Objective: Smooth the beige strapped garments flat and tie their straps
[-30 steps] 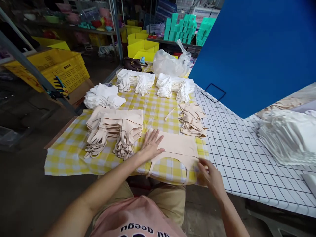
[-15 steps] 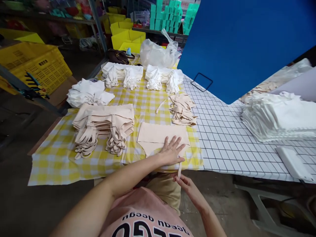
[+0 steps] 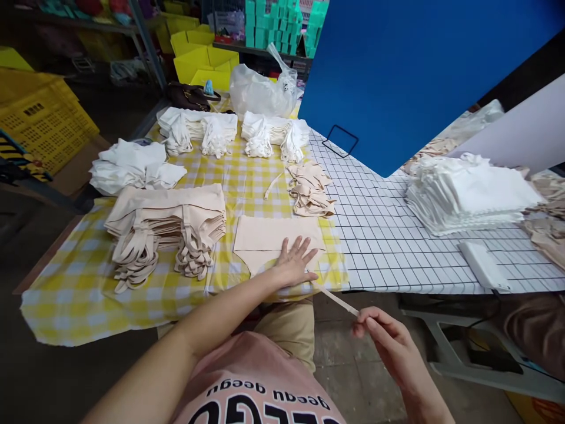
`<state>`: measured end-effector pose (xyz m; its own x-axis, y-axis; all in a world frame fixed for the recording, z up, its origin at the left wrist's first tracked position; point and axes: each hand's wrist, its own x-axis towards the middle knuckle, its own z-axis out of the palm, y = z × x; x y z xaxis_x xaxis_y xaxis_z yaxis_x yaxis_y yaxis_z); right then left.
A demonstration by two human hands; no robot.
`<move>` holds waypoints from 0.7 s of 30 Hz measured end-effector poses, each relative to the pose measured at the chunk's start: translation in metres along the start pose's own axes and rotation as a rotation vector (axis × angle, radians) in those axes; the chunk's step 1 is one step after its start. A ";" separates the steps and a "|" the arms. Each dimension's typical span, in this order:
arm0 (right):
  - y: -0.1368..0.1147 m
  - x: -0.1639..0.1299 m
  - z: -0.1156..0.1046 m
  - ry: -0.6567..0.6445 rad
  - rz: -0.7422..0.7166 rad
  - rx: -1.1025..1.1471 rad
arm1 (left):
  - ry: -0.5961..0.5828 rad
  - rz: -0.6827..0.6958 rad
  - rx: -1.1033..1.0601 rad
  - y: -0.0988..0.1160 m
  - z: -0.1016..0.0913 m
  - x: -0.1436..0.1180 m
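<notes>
A beige strappy garment (image 3: 260, 235) lies flat at the table's front edge. My left hand (image 3: 293, 263) presses on its right part, palm down with the fingers spread. Out from under that hand runs a narrow beige strap (image 3: 334, 299), stretched to the right past the table edge. My right hand (image 3: 384, 333) pinches the strap's far end between thumb and fingers, above the floor. Left of the garment sits a thick stack of folded beige garments (image 3: 170, 215), straps hanging in front. Behind it to the right is a loose pile of beige garments (image 3: 310, 189).
White garment stacks (image 3: 198, 126) stand at the back, with a clear plastic bag (image 3: 262, 88) behind. A white pile (image 3: 132, 165) lies at left. To the right are a blue board (image 3: 397, 76), a white garment stack (image 3: 468, 191) and a white box-like object (image 3: 484, 266).
My right hand has moved right and away from the table edge, drawing the strap from hanging down to slanting out rightward. My left hand stays on the garment. The view has shifted right.
</notes>
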<state>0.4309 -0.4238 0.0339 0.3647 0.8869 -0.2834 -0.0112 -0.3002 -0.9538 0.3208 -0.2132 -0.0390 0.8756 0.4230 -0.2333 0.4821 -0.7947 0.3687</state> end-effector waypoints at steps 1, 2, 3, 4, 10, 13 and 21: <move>-0.002 0.002 0.000 -0.044 0.007 0.063 | 0.000 -0.004 0.004 0.000 0.000 0.000; -0.004 0.005 0.000 -0.082 0.015 0.117 | 0.004 -0.006 0.007 0.001 0.000 0.000; -0.006 0.009 0.000 -0.108 0.019 0.154 | 0.011 -0.007 0.007 0.001 -0.001 0.000; -0.007 0.014 0.001 -0.116 0.016 0.175 | 0.021 -0.007 0.005 0.001 -0.001 -0.001; -0.019 0.047 0.009 0.078 -0.093 0.027 | 0.082 0.019 -0.004 -0.001 0.004 -0.002; -0.028 0.059 0.017 0.148 -0.170 -0.189 | 0.183 0.050 -0.020 -0.001 0.008 -0.005; -0.023 0.084 0.035 0.054 -0.236 -0.525 | 0.351 0.111 -0.610 0.020 -0.027 -0.025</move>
<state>0.4296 -0.3298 0.0283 0.3482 0.9361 -0.0499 0.5350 -0.2421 -0.8094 0.3091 -0.2286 -0.0013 0.8290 0.5502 0.1003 0.2301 -0.4991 0.8355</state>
